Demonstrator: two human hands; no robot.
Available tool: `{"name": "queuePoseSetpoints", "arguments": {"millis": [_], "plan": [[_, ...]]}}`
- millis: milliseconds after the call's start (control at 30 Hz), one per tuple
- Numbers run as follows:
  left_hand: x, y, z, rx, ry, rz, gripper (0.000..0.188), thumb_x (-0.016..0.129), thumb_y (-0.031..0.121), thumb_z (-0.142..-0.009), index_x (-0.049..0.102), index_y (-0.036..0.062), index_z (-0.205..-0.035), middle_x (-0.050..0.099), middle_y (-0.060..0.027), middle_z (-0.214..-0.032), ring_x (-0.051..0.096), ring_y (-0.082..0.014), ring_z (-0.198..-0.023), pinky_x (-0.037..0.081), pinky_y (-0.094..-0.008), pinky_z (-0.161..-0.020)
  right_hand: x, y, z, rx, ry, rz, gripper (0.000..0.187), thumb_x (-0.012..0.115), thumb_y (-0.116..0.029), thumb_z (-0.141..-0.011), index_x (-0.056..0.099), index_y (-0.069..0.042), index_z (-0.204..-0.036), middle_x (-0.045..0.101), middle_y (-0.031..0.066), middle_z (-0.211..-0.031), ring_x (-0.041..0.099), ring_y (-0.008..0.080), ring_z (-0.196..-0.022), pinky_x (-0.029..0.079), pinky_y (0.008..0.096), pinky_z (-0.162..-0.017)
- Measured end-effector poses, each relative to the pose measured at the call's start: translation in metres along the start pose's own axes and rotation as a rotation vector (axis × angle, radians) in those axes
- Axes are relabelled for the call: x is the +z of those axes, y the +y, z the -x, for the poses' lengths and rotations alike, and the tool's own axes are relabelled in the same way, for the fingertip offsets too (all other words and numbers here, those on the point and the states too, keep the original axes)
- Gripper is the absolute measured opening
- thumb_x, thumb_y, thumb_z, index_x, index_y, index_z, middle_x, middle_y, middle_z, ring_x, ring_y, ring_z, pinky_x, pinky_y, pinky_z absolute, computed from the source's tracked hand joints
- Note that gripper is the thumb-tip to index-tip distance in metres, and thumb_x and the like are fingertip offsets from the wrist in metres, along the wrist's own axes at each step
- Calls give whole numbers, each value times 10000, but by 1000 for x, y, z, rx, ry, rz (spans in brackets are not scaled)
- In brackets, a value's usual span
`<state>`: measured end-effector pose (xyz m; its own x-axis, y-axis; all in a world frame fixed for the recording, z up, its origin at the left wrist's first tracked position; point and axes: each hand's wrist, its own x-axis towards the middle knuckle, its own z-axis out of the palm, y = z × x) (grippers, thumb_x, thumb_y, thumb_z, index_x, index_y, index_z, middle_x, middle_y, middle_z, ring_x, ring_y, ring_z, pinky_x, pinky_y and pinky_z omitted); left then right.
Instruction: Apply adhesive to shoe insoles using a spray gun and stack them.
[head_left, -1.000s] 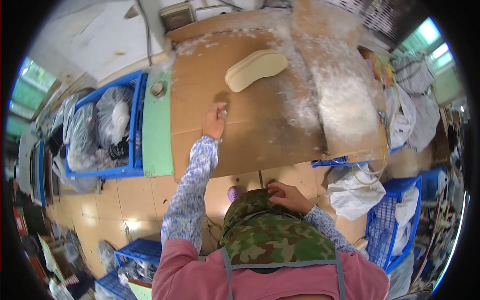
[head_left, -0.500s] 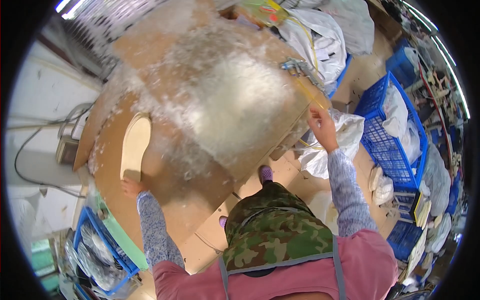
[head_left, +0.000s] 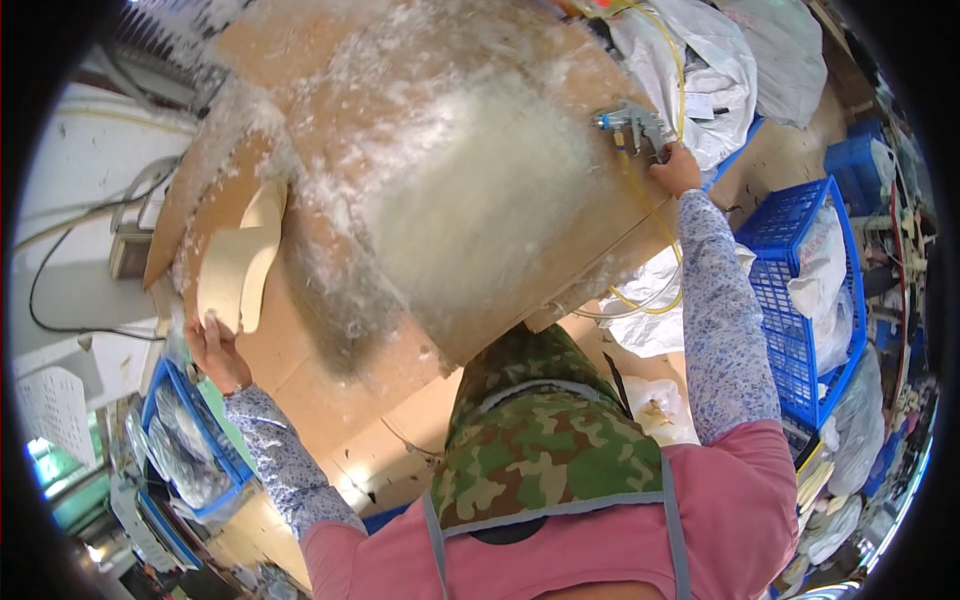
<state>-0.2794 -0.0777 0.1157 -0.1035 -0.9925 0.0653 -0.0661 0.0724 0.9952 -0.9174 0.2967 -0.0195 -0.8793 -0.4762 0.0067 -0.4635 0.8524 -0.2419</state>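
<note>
My left hand (head_left: 217, 355) pinches the near end of a cream shoe insole (head_left: 222, 275), which is tilted up off the board. Behind it, partly covered, another insole (head_left: 265, 215) lies on the cardboard surface (head_left: 320, 400). At the far right edge of the cardboard, my right hand (head_left: 680, 170) is closed around the handle end of a metal spray gun (head_left: 632, 118) with a blue fitting at its nozzle. From the gun a yellow hose (head_left: 640, 185) runs down over the cardboard's edge. My fingertips there are partly hidden.
A whitish dried residue patch (head_left: 470, 200) covers the cardboard's middle. White sacks (head_left: 690, 60) stand beyond the gun, and a blue plastic crate (head_left: 775, 300) with bags stands to the right. Another blue crate (head_left: 190, 455) sits at lower left. A cable hangs along the left wall.
My left hand has lifted the top insole, exposing another beneath. My right hand has moved up and taken hold of the spray gun. The whole view has shifted as I leaned forward.
</note>
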Motion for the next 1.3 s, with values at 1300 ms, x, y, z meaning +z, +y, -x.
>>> {"name": "queuePoseSetpoints", "arguments": {"millis": [1300], "plan": [[202,-106,163,-518,-453,187,365,472,-67,-789,382,-40,-1142,546,-149,-1002,602,-203,-850,535,-287,-720,-116,-198,261,-506,-704,-638,235,601,-92,-853,527,-9,-1060,621,75,-863,558,159,-757,452,287,-704]]}}
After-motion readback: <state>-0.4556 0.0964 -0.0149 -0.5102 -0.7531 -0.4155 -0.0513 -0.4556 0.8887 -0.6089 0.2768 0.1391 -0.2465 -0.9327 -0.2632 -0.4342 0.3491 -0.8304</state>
